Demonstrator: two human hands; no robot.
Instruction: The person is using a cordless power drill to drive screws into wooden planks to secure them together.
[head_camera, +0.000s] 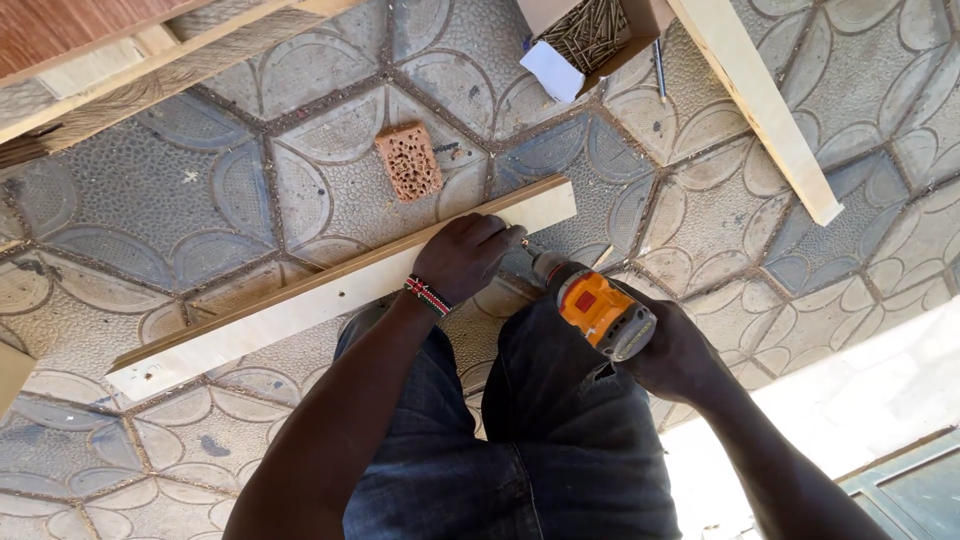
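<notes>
head view, looking straight down over dark jeans onto a patterned tile floor (700, 200).

left hand (465, 258) pressed flat on top of a pale wooden plank (330, 295), fingers closed down over its upper edge, pinning it. beaded wristband (428, 296) on that wrist. the plank runs from 8 o'clock to 1 o'clock across the middle of the frame, resting low in front of the knees; what carries it cannot be told.

right hand (675, 355) wrapped tight round the grip of an orange and grey cordless drill (595, 310). drill nose points toward 10 o'clock, tip right at the plank edge beside the left hand. the bit contact is hidden behind the left fingers, so i cannot tell whether a screw is seated.

judgement: fastening is at the driving stage near the plank's right end. no screw heads visible along the rest of the plank, so most fixing looks still to come.

around: open cardboard box of screws (590, 35) at 12 o'clock, perforated red brick piece (409, 160) at 11 o'clock, second plank (760, 100) lying at 1 o'clock, more timber (150, 70) at 10 o'clock.
</notes>
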